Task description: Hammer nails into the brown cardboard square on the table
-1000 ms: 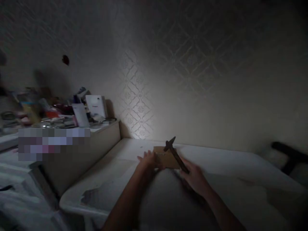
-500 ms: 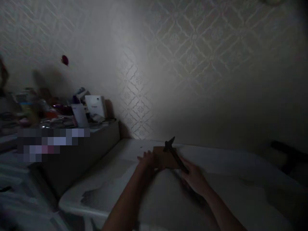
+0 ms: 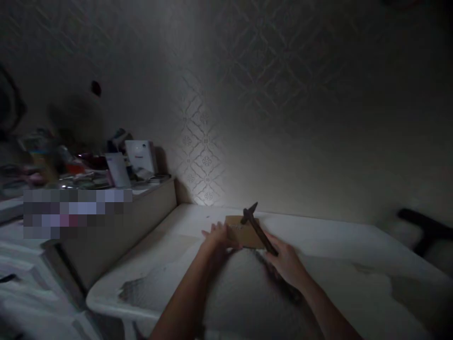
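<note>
The room is dim. A small brown cardboard box (image 3: 244,232) lies on a white table (image 3: 332,245) near the wall. My left hand (image 3: 218,236) rests against the box's left side with its fingers spread over it. My right hand (image 3: 286,264) is closed around a dark, slender tool (image 3: 256,225) whose pointed end rises above the top of the box. Both forearms reach in from the bottom edge.
A low cabinet (image 3: 116,222) on the left carries several boxes, cards and small items, among them a white box (image 3: 140,157). Patterned wallpaper covers the wall behind. A dark chair part (image 3: 423,226) shows at the far right. The table's worn front-left edge (image 3: 127,293) is close.
Both hands, the box and the tool stay in place. Only the brightness of the scene has shifted, darker now than half a second ago.
</note>
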The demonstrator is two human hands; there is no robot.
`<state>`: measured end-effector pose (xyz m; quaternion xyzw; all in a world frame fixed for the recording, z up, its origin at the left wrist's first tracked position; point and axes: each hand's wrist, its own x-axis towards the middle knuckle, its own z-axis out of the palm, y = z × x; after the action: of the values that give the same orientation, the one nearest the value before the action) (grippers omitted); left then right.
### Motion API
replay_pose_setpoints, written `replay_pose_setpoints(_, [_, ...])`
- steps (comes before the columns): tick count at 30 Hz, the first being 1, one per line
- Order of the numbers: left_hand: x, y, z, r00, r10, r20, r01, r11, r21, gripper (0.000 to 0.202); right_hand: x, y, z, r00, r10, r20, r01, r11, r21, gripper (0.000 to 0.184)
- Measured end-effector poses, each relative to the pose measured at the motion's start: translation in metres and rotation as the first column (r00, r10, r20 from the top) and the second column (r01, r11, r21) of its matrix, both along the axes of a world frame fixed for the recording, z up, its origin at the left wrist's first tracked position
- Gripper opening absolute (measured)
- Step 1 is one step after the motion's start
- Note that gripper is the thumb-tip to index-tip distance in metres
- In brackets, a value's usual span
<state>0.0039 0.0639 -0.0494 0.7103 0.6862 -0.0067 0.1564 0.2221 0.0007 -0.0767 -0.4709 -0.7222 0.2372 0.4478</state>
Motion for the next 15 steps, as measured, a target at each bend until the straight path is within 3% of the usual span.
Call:
replay_pose_setpoints(4, [0.0002, 0.0001, 0.0000, 1.000, 0.002, -0.001, -0.002, 1.000, -0.008, 0.105, 0.0012, 0.0026, -0.0037, 0.998, 0.053, -0.014, -0.054, 0.998, -0.018, 0.064])
replay_pose_setpoints(15, [-0.0007, 0.0020, -0.0025, 1.000, 0.004, -0.003, -0.004, 1.000, -0.006, 0.109, 0.0000, -0.0003, 0.0004, 1.000, -0.020, -0.017, 0.019, 0.999, -0.031, 0.060])
